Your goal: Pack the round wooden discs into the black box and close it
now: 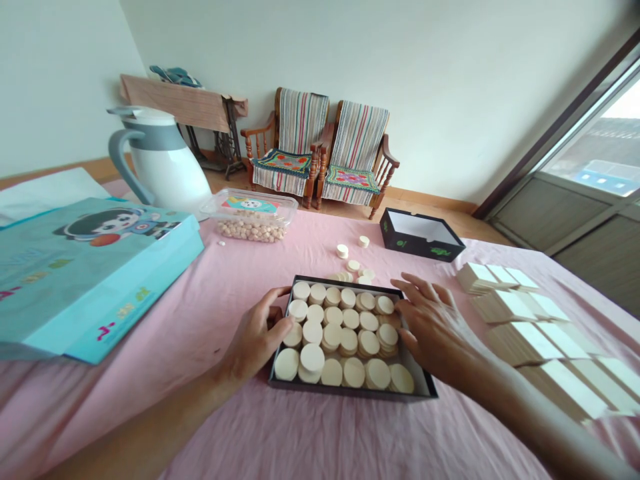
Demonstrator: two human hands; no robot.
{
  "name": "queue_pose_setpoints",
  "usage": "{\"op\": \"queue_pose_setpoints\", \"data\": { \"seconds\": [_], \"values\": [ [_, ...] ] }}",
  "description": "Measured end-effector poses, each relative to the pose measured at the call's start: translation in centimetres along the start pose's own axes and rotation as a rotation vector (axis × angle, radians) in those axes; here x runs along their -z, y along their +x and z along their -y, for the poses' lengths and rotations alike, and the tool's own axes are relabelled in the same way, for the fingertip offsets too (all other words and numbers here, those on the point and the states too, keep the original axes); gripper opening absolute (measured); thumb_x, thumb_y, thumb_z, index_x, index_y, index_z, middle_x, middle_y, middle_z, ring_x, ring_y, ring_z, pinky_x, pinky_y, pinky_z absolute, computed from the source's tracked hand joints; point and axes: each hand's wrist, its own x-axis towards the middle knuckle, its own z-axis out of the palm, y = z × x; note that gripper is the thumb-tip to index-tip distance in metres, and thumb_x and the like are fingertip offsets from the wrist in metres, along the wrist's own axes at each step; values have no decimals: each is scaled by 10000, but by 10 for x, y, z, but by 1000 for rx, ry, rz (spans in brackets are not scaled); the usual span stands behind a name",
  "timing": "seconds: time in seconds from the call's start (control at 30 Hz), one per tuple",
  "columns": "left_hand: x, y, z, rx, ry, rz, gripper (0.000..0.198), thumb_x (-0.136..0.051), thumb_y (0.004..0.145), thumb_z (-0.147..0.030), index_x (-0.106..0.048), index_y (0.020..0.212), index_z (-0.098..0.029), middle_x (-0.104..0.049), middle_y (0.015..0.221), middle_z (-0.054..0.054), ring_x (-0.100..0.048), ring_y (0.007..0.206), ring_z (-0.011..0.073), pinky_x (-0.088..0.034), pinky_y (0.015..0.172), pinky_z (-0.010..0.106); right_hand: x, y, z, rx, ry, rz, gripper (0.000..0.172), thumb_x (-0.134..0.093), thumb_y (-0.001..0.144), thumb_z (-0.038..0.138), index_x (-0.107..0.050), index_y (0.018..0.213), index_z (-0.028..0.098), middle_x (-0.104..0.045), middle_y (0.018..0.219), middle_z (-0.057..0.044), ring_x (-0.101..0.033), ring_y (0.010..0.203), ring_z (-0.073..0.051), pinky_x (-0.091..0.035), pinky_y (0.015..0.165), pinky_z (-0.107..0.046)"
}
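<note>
I watch through one camera on the wearer's head, facing forward and down across the pink-covered bench (300,440) from its near side. The hands (260,333) are close, below mid-frame, with the forearms (165,407) entering at the lower corners. My wide view reaches past two chairs (303,120) to the far wall (450,100).

At the bottom centre of the frame, a strip of pink tabletop (315,440) leaves passage between the forearms to the black box's (345,390) near edge. The left grip (260,327) and right grip (433,323) obstruct its sides; loose discs (353,265) lie beyond its far edge. A wider lane runs between the left forearm and the blue carton (125,293), until the clear tub (253,217) blocks it. Stacked slats (533,333) leave only a narrow gap beside the right grip.
</note>
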Motion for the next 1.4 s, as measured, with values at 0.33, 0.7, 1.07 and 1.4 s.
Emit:
{"op": "queue_pose_setpoints", "data": {
  "seconds": [0.33,0.7,1.07,1.4],
  "values": [
    [3,2,3,-9,-5,39,524,-535,744,-291,-497,1246,-147,-579,569,-34,-562,567,155,-404,535,233,-11,10,-3,-82,16,-51,115,-547,778,207,-639,711,190,-601,1197,-128,-406,1231,-308,-339,935,-475],
    [1,2,4,-10,8,33,519,-529,753,-296,-488,1247,-144,-560,561,-39,-556,564,151,-393,528,230,1,3,-7,-18,46,18,116,-567,713,177,-656,784,198,-539,1294,-119,-366,1271,-318,-342,949,-492],
    [1,3,9,-9,53,52,513,-507,786,-333,-450,1264,-157,-528,573,-49,-568,589,162,-396,540,239,-5,4,0,-14,-4,147,189,-525,634,112,-655,769,138,-508,1315,-172,-289,1327,-316,-324,997,-464],
    [2,3,8,1,43,62,518,-506,777,-321,-448,1263,-152,-538,573,-46,-580,594,167,-399,537,241,-8,7,-4,-61,71,189,191,-522,639,121,-646,784,137,-514,1311,-164,-303,1316,-310,-288,1013,-458]
  ]
}}
